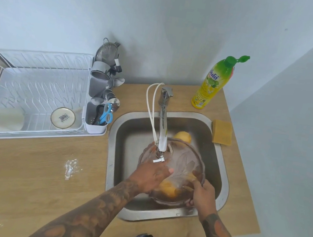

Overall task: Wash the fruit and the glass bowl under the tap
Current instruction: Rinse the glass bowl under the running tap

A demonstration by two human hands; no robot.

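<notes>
While the tap (162, 127) reaches out over the sink (218, 159), a glass bowl (184, 158) is held beneath its spout, inside the basin and tilted toward the person. The left hand (151, 175) lies inside the bowl at its near left side, fingers fairly straight and pressed against the glass. The right hand (202, 193) grips the bowl's near right rim, thumb over the edge and fingers curled underneath. One yellow-orange fruit (167, 189) shows through the glass at the near part of the bowl; whether it sits in the bowl or under it cannot be told. A second fruit (182, 136) lies on the sink floor just beyond the bowl's far rim. Whether water is running is hard to tell.

The sink is set into the right part of the wooden tabletop (29, 171). A sponge (222, 132) lies by the sink's far right corner, and a soap bottle (215, 82) with its green cap flipped open stands at the tabletop's far edge near the right corner. A white hose (151, 97) loops beside the tap. At the far left stands a white rack (37, 73) holding two cups (63, 118) lying on their sides, with a caddy (95, 127) on its right end holding spoons and blue-handled scissors (106, 114). A smear of white powder (70, 167) marks the tabletop left of the sink.
</notes>
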